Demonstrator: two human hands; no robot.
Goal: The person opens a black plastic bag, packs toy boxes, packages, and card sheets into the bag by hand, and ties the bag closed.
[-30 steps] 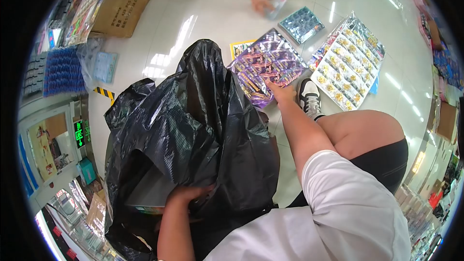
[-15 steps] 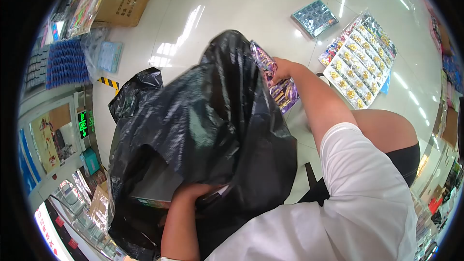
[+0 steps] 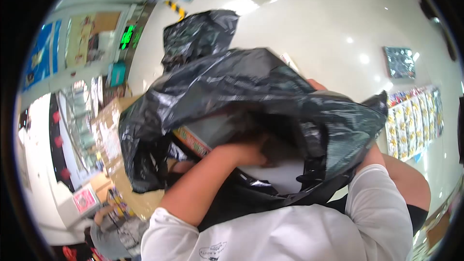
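Note:
A large black plastic bag [image 3: 232, 77] stands with its mouth open toward me. My left hand [image 3: 253, 152] reaches inside, its fingers dark and blurred near pale flat surfaces. Beside that forearm, a box with an orange and green edge [image 3: 191, 140] shows in the bag. My right hand [image 3: 316, 85] is behind the bag's far side, mostly covered by plastic; only a bit of it shows. A narrow edge of a pale packet [image 3: 289, 62] sticks out near it. What either hand holds is hidden.
On the floor at right lie a tray of gold-coloured items [image 3: 413, 123] and a dark wrapped pack [image 3: 399, 62]. Another black bag part [image 3: 200, 34] rises behind. A taped carton [image 3: 116, 150] stands left, with another person [image 3: 118, 234] below it.
The view has turned, and the bag's mouth now faces me more openly. My left hand is deeper inside. My right hand and the purple packets beside it have mostly gone behind the plastic.

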